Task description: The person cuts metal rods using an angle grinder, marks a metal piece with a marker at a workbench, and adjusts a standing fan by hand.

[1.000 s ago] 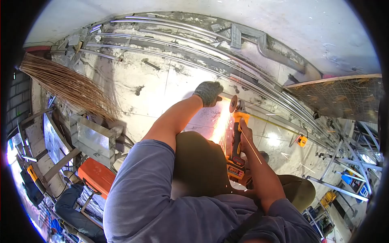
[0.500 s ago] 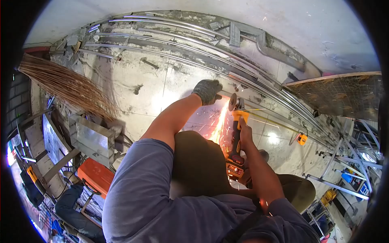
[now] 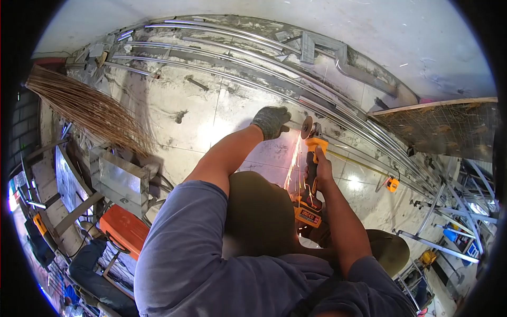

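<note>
My right hand [image 3: 323,166], bare, is wrapped round the body of an orange and black angle grinder [image 3: 316,150]. Its thin cutting disc [image 3: 307,127] points up and away from me, and a thin stream of sparks [image 3: 293,169] falls from it toward my knee. Just left of the disc is my left hand [image 3: 271,122] in a grey glove, its fingers curled at a thin metal piece on the floor; the glove hides most of that grip. A yellow tape measure [image 3: 392,184] lies to the right, its blade drawn out toward the grinder.
Long metal tubes [image 3: 237,80] run along the wall. A broom [image 3: 87,108], a sheet-metal box [image 3: 122,179] and an orange case [image 3: 125,230] are at the left. A dark board [image 3: 443,127] leans at the right, above metal frames [image 3: 449,211].
The spark stream has become thinner and dimmer. The grinder has shifted slightly right and turned, so its battery label shows more. My left hand has stayed nearly in place.
</note>
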{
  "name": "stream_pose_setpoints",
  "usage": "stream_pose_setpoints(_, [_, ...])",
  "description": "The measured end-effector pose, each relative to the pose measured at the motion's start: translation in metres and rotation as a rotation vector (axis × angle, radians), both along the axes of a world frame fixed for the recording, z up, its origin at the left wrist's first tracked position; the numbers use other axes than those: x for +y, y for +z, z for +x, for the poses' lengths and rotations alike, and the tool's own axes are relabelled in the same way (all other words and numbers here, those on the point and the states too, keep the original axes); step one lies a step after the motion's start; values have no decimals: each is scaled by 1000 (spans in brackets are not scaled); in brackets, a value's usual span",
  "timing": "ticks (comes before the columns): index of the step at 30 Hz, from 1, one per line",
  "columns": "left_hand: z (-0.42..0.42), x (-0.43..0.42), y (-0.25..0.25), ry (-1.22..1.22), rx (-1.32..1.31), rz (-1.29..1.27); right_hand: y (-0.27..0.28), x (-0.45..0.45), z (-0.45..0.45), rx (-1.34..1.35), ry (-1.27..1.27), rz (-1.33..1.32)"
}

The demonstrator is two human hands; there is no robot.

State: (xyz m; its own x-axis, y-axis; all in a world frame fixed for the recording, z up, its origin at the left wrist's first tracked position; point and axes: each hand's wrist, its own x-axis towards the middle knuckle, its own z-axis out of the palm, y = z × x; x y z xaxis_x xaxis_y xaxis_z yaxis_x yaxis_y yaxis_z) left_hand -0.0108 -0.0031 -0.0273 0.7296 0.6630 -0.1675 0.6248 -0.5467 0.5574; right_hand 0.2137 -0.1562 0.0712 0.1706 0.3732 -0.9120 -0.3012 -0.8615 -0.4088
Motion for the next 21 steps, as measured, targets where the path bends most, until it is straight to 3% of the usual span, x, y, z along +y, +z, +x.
stream_pose_setpoints(8, [0, -2, -5, -18, -16, 45, -7, 0, 10, -22, 86, 2])
stream_pose_setpoints(21, [-1, -2, 6, -15, 33, 2, 10, -4, -3, 71, -58, -79])
